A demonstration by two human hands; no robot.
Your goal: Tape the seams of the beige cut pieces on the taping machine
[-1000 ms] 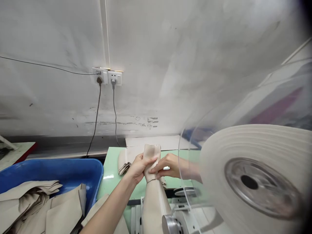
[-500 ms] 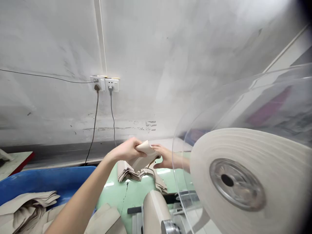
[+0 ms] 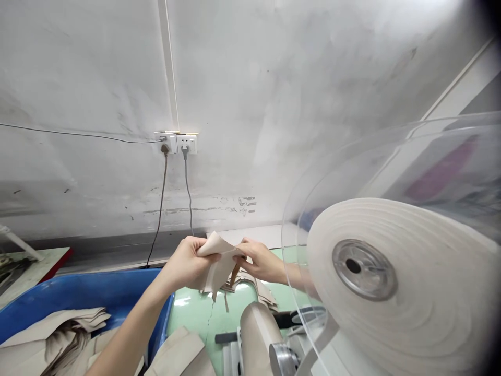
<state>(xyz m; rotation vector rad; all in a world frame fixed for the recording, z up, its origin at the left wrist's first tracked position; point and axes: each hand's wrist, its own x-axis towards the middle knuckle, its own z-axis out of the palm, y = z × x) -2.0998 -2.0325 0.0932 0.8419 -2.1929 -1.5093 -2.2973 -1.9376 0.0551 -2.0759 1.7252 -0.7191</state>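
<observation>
Near, right of and below the right grip [image 3: 256,258]: reel of pale tape [image 3: 430,271], its face toward the wearer. Below both grips stood a rounded beige form [image 3: 254,334] with a pale stripe, a metal knob [image 3: 282,359] beside it; could not tell whether it was covered or bare. Below and left of the left grip [image 3: 188,266]: blue tub [image 3: 125,287] with folded beige pieces [image 3: 74,316].

Beige panel [image 3: 223,263]: raised above the green surface [image 3: 188,313], between the grips. Left grip was closed on its left part, thumb and fingers on opposite faces. Right grip pinched the right edge. A small brown item [image 3: 235,274] hung just below the right fingertips; identity unclear.

Handling (judged): light, thin, cloth-like; soft enough to fold under its own slack, yet with some body, since its upper corner stood up unsupported. Probably not slippery, nor easily broken; creasing seemed the likelier fault. Best hold: a flat pinch on two opposite edges, kept gentle, the middle left free.

Farther, on the surface below and beyond the right grip: a layered stack [image 3: 254,284] of similar pieces. Farthest, above the grips: grey wall [image 3: 235,104].
</observation>
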